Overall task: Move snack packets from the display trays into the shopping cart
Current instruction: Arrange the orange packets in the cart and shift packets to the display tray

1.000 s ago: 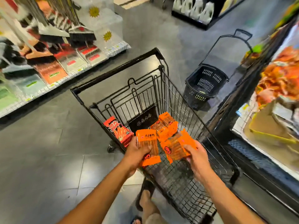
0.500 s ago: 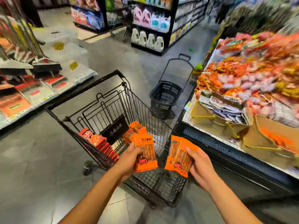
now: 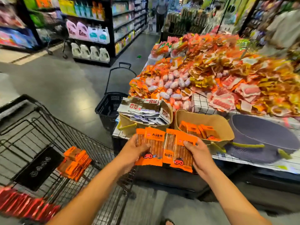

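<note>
Orange snack packets (image 3: 154, 148) sit gripped in the left hand (image 3: 134, 151), thumb curled over their front. The right hand (image 3: 200, 154) pinches a second bunch (image 3: 177, 153). Both hover before the brown display tray (image 3: 211, 119), beside the shopping cart (image 3: 53, 125) holding more orange packets (image 3: 75, 163).

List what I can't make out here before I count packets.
Head view only:
- Count in left hand and right hand: orange packets overlap, fingers cover them.
- Red packets in cart: blurred, cut by left edge.
- Brown tray stock: held packets hide it.
</note>
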### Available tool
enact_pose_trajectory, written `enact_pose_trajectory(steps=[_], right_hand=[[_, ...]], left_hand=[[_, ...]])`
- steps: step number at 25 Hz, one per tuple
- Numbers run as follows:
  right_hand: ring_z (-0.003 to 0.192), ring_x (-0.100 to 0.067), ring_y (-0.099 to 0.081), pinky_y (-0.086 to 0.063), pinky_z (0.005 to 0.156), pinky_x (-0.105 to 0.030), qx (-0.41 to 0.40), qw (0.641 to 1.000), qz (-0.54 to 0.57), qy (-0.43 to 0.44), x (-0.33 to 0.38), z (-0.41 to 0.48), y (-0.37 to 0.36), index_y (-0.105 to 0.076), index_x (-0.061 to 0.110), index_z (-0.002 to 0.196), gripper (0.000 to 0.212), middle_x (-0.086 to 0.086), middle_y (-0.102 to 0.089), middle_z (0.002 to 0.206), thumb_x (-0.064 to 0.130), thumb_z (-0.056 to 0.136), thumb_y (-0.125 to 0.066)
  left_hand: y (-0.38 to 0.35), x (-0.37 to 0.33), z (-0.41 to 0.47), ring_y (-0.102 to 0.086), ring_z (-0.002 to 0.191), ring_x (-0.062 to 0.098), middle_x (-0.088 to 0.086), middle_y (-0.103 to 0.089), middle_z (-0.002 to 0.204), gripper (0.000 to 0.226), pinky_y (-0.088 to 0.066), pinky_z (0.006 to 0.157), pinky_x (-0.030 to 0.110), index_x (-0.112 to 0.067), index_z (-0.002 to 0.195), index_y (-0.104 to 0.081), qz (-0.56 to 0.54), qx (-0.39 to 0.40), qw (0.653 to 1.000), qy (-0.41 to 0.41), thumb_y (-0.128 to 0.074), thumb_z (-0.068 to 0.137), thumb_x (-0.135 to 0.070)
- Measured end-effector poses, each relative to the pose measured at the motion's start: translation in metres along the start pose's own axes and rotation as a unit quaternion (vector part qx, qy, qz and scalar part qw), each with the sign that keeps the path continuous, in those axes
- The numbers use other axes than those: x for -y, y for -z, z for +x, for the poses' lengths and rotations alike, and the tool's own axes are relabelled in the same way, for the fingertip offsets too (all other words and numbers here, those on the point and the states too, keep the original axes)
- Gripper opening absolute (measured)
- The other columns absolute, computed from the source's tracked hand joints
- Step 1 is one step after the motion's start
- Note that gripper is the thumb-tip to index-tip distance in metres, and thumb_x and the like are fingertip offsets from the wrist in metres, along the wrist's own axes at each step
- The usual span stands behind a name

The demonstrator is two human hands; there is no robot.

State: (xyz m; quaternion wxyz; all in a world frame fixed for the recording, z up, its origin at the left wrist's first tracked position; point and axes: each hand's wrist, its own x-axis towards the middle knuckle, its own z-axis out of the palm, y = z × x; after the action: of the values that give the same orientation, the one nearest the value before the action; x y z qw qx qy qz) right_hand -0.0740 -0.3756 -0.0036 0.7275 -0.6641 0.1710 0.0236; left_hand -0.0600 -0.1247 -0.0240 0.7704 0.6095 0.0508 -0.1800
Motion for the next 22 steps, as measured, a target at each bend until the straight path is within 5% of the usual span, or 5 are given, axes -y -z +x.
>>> enact_pose_trajectory(steps=[7,9,12,18,22], right_hand=[[0.074,-0.024,-0.060,-0.048,0.073,-0.039,-0.037,0.984,-0.162,0.064,0.077,0.152,0.140,-0.058,0.008,0.096,0.004,-0.014,-0.064,0.084,0.004,0.097,-0.059],[0.064,-0.020,-0.047,-0.038,0.063,-0.033,-0.024,0.967,-0.248,0.049,0.079,0.186,0.152,-0.050,0.013,0.078,0.023,-0.010,-0.053,0.070,-0.003,0.094,-0.056],[0.061,-0.020,-0.053,-0.050,0.060,-0.043,-0.027,0.938,-0.345,0.020,0.059,0.229,0.165,-0.054,0.014,0.071,0.014,-0.005,-0.056,0.063,0.006,0.081,-0.060],[0.106,-0.038,-0.061,-0.051,0.081,-0.040,-0.035,0.863,-0.504,0.015,0.027,0.246,0.172,-0.041,0.007,0.136,0.051,-0.019,-0.060,0.123,0.011,0.088,-0.058],[0.136,-0.039,-0.037,-0.035,0.112,-0.044,0.017,0.808,-0.588,0.046,0.025,0.241,0.174,-0.043,0.012,0.144,0.054,-0.018,-0.035,0.149,0.018,0.092,-0.056]], left_hand=[[-0.153,-0.027,0.151,-0.073,0.100,0.025,0.009,-0.076,0.106,0.043,-0.060,0.088,0.040,-0.013,0.119,-0.058,0.151,-0.046,0.984,-0.083,-0.083,0.083,-0.010],[-0.179,-0.024,0.187,-0.071,0.098,0.023,0.006,-0.073,0.105,0.049,-0.059,0.088,0.036,-0.014,0.119,-0.054,0.192,-0.060,0.976,-0.084,-0.085,0.081,-0.009],[-0.205,-0.010,0.228,-0.068,0.103,0.020,0.000,-0.069,0.105,0.051,-0.055,0.097,0.039,-0.020,0.116,-0.051,0.269,-0.075,0.958,-0.058,-0.086,0.081,-0.010],[-0.217,0.017,0.255,-0.056,0.130,0.038,0.021,-0.057,0.142,0.080,-0.046,0.105,0.043,-0.006,0.151,-0.018,0.496,-0.049,0.860,0.105,-0.060,0.098,-0.049],[-0.223,0.014,0.245,-0.039,0.140,0.042,0.021,-0.035,0.154,0.073,-0.039,0.112,0.050,-0.011,0.158,-0.013,0.636,-0.058,0.770,0.015,-0.050,0.101,-0.037]])
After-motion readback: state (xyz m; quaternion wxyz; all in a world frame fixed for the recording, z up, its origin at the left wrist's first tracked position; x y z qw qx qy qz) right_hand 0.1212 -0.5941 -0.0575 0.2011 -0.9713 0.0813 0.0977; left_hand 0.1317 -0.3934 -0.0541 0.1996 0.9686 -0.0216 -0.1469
